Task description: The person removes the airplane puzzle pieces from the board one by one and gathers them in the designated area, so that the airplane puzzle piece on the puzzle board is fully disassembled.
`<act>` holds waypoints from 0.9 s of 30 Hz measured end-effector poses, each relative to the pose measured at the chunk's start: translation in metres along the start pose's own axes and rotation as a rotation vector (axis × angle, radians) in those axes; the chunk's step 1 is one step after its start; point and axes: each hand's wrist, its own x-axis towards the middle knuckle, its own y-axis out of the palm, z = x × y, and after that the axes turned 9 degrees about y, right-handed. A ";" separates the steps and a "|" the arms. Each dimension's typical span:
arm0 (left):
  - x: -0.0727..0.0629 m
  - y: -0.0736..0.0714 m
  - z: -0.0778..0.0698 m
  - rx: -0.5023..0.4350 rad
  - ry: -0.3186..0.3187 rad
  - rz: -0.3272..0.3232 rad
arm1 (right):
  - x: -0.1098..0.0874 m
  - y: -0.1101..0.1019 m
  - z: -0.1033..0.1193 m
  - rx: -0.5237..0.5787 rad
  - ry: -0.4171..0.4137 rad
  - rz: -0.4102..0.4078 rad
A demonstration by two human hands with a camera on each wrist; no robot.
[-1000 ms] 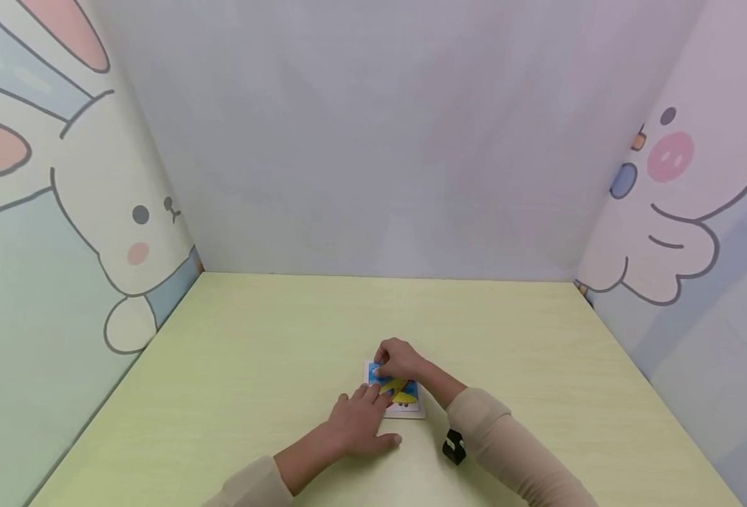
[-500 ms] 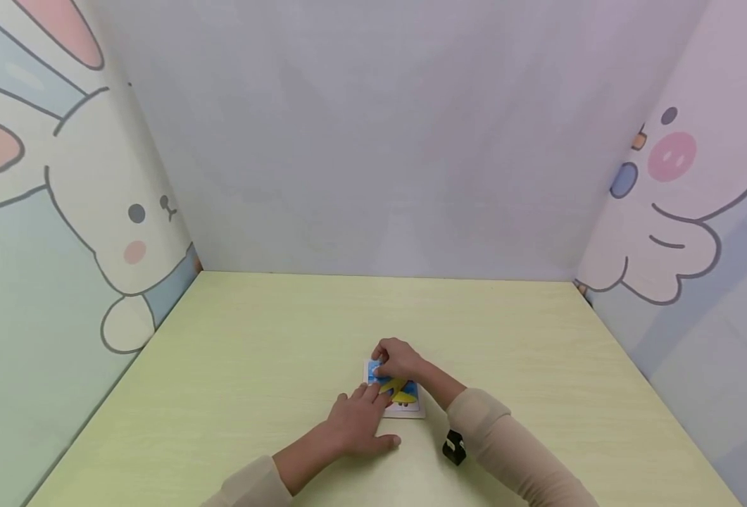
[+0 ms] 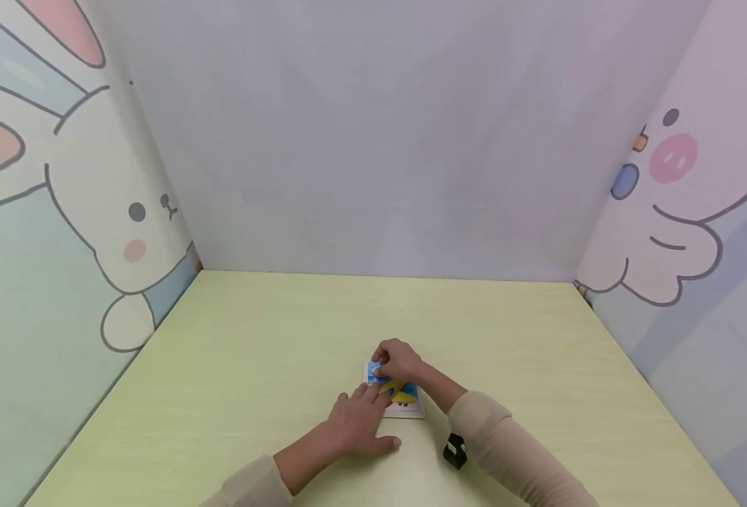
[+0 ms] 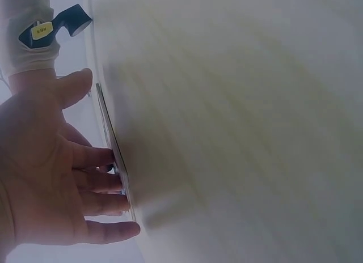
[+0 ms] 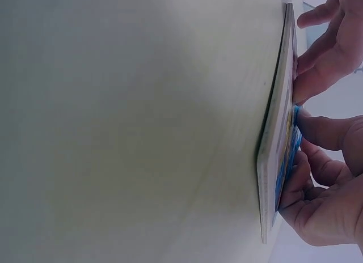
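A small flat picture puzzle board (image 3: 413, 407) with a white border lies on the table, its picture blue with a yellow shape. My left hand (image 3: 355, 424) is spread beside it, fingertips resting on its left and lower part and thumb out on the table side. At the board's upper left, my right hand (image 3: 398, 359) has thumb and index finger curled on a blue puzzle piece (image 3: 374, 368). In the right wrist view the board (image 5: 275, 132) appears edge-on, with the right hand (image 5: 329, 178) bent over its blue face. The fingers hide much of the picture.
A black wrist-camera mount (image 3: 455, 451) shows under the right sleeve (image 3: 506, 443). The pale yellow-green table (image 3: 272, 338) meets a plain grey wall (image 3: 373, 141) at the back. Side walls carry a cartoon rabbit (image 3: 113, 211) and a cartoon pig (image 3: 677, 176).
Both hands and the board hold nearly the same place. Only the head view shifts very slightly.
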 end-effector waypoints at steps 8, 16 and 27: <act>0.000 0.001 -0.001 -0.018 -0.009 0.014 | 0.000 -0.001 0.000 0.006 0.004 -0.005; -0.002 0.001 -0.002 -0.019 -0.003 0.012 | 0.001 -0.004 0.000 0.033 -0.018 0.024; -0.003 -0.001 -0.004 -0.030 -0.021 0.038 | 0.000 -0.010 -0.014 0.199 -0.079 0.081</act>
